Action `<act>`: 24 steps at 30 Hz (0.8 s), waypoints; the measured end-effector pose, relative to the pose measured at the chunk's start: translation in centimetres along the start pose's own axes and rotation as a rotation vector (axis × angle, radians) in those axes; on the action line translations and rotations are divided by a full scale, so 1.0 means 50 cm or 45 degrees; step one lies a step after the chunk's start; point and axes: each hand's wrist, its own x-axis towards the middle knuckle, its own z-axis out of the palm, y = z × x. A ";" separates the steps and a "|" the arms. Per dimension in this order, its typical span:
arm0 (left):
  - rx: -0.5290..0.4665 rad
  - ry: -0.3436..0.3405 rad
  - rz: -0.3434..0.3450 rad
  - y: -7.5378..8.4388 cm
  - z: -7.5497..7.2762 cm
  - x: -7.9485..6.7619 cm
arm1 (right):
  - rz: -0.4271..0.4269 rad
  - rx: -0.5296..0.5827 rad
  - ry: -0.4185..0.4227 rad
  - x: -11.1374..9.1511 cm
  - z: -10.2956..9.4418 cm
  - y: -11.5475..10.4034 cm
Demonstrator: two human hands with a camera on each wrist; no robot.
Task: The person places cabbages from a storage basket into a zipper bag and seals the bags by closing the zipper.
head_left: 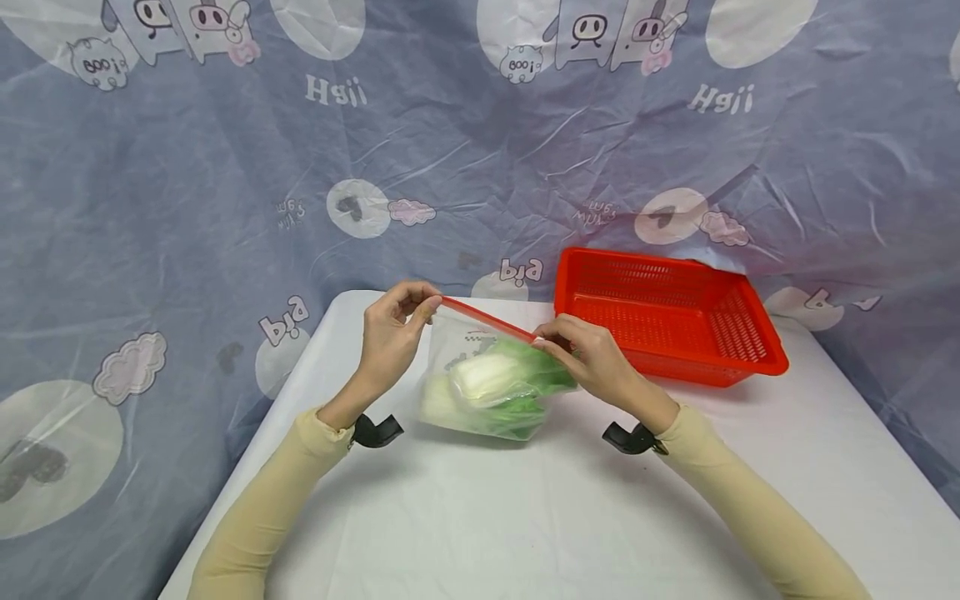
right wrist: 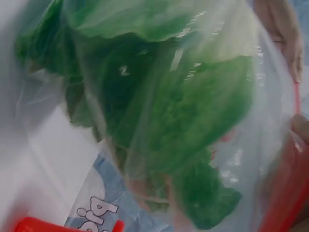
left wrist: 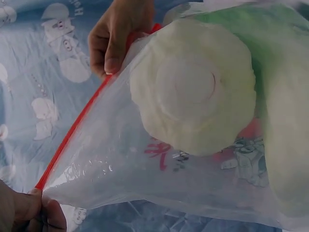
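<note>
A clear zip bag (head_left: 450, 417) with a red zip strip (head_left: 487, 318) is held up over the white table. Inside are cabbages (head_left: 487, 379) with pale stalk ends and green leaves. One round cut base (left wrist: 188, 89) faces the left wrist view, while green leaves (right wrist: 193, 106) fill much of the right wrist view. My left hand (head_left: 393, 329) pinches the left end of the red strip between thumb and fingers. Farther along the strip, my right hand (head_left: 592, 358) pinches it near its right end. Between the hands the strip runs taut, slanting down to the right.
A red perforated plastic basket (head_left: 667, 367) stands at the back right of the white-covered table (head_left: 450, 517), just beyond my right hand. A blue-grey printed cloth (head_left: 465, 150) hangs behind and beside the table.
</note>
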 end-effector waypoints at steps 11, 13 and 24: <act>0.049 0.193 -0.033 -0.023 -0.070 0.003 | 0.080 -0.023 -0.058 -0.050 -0.050 0.038; 0.041 0.181 -0.044 -0.024 -0.076 0.005 | 0.110 -0.026 -0.033 -0.061 -0.053 0.045; 0.021 0.145 -0.183 -0.028 -0.082 0.007 | 0.443 0.128 0.085 -0.065 -0.039 0.043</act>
